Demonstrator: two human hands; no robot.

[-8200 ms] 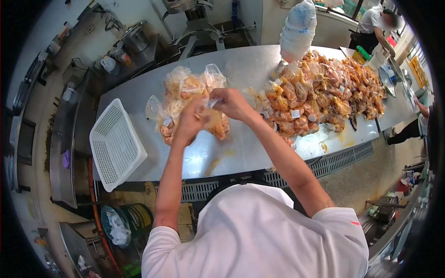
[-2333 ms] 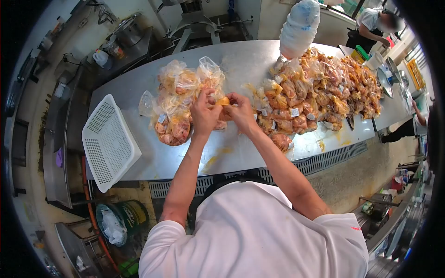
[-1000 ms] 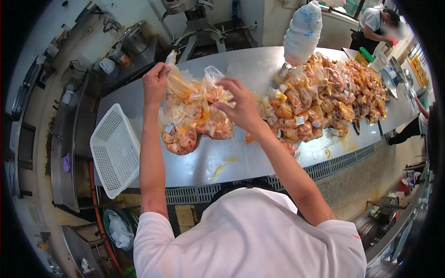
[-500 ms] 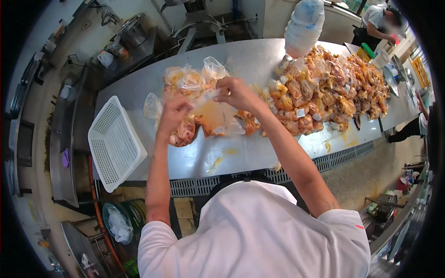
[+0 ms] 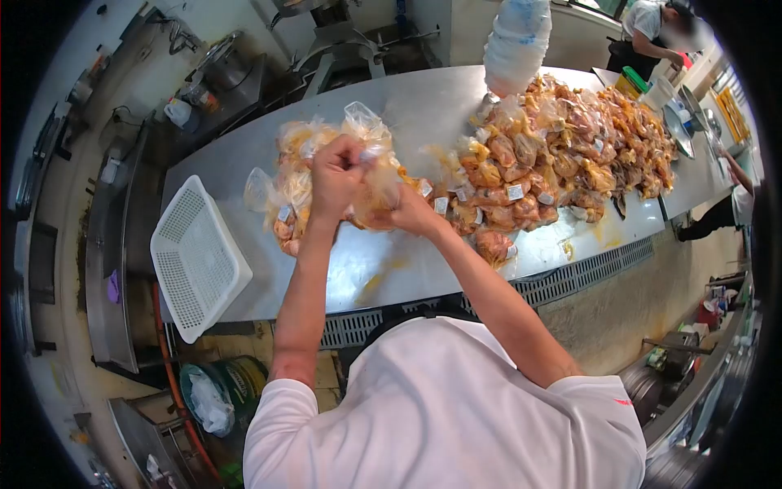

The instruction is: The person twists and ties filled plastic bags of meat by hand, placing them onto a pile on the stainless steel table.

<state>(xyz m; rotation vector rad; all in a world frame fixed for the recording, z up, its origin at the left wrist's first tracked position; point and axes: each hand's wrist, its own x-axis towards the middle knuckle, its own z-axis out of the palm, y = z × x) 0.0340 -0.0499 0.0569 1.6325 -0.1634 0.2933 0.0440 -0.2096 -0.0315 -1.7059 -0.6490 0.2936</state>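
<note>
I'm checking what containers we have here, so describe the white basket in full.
The basket is white, apparently plastic, roughly rectangular, with a smooth rim and many small holes in its floor and walls. It sits open side up at the left end of the metal table, jutting slightly past the near edge. Neither the left hand nor the right hand touches it.

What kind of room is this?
Probably a big working kitchen: there's a long, shiny metal table, a heap of orange-brown meat in clear plastic bags, and a round silver metal pot.
</note>
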